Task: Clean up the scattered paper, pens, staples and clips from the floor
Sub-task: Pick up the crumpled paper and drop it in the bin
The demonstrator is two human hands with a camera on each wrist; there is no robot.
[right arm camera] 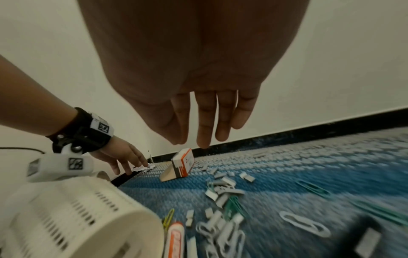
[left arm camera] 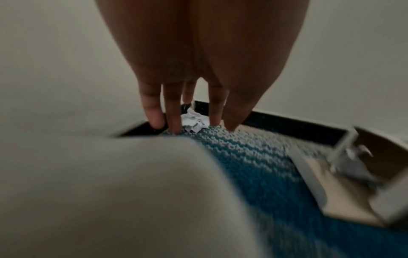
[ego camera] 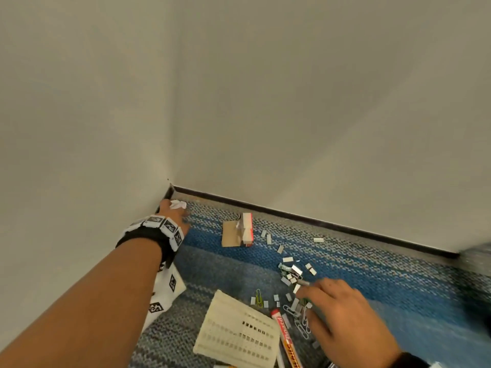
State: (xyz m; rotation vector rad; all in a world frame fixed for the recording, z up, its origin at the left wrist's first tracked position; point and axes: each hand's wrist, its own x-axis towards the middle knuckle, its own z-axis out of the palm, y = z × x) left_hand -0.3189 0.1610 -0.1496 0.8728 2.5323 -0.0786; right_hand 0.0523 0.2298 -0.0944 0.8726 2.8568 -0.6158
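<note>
A small crumpled white paper [ego camera: 178, 204] [left arm camera: 194, 121] lies on the blue carpet in the wall corner. My left hand [ego camera: 174, 211] [left arm camera: 198, 129] reaches down on it, straight fingers [left arm camera: 154, 117] touching the carpet on both sides of the paper. Silver staples [ego camera: 292, 272] [right arm camera: 223, 190] and paper clips [ego camera: 300, 320] [right arm camera: 223, 233] are scattered further right. Just above them hovers my right hand [ego camera: 313, 290] [right arm camera: 198, 139], fingers straight, holding nothing. An orange-and-white marker pen [ego camera: 285, 338] [right arm camera: 175, 242] lies beside the clips.
A cream slotted basket [ego camera: 236, 333] [right arm camera: 77, 218] lies on its side near me. An open red-and-white staple box [ego camera: 245, 229] [right arm camera: 184, 163] stands by the dark skirting. A sheet with black-and-white markers [ego camera: 164, 290] lies under my left forearm. Walls close the corner on two sides.
</note>
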